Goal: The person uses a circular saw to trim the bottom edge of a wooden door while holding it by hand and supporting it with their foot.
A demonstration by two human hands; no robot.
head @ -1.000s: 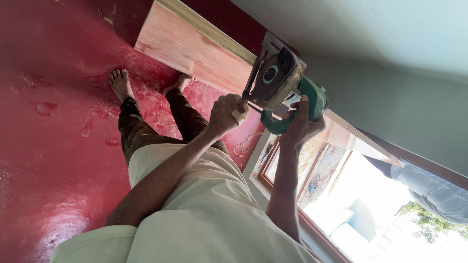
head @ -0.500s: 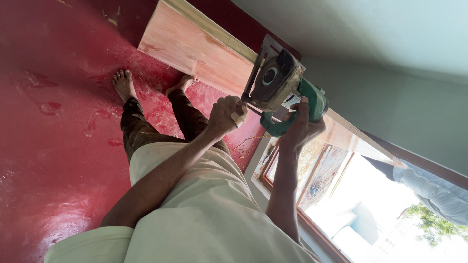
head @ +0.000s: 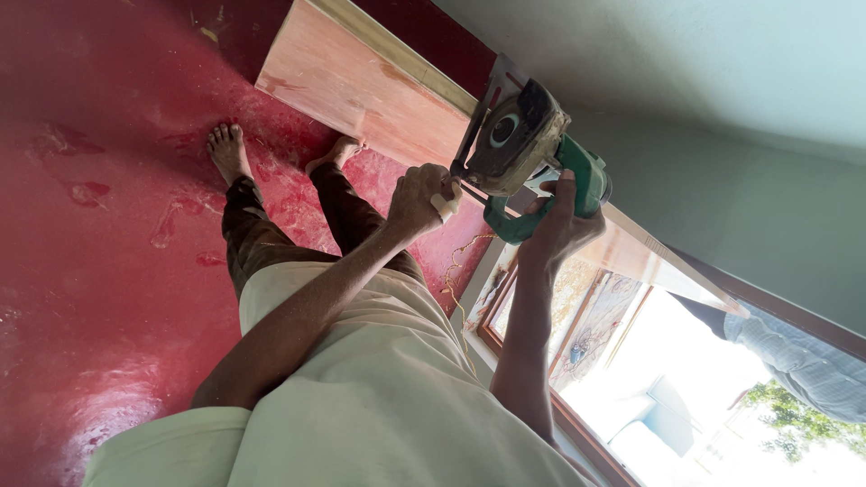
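Head view, tilted hard to one side, looks down the person's own body onto a glossy red painted floor, which fills the left half of the picture. Against the pale green wall at the upper right stands a long pinkish-brown wooden board with a lighter strip along its far edge; it runs slantwise from the top of the picture down toward the lower right, above a wooden-framed window bright with daylight. Someone else's striped grey sleeve shows at the right edge, outside that window. The person wears a cream shirt and dark brown trousers, and the bare feet rest on the floor just beside the board's near edge.

On the board's face sits a green-handled circular saw with a grey metal blade guard. The right hand is closed around the saw's green rear handle, so the tool's body lies just beyond that grip, toward the board. The left hand is curled shut at the saw's front edge, touching its metal base plate; a small pale thing shows in the fingers, but what it is cannot be told. A thin yellowish cord trails down below the hands.
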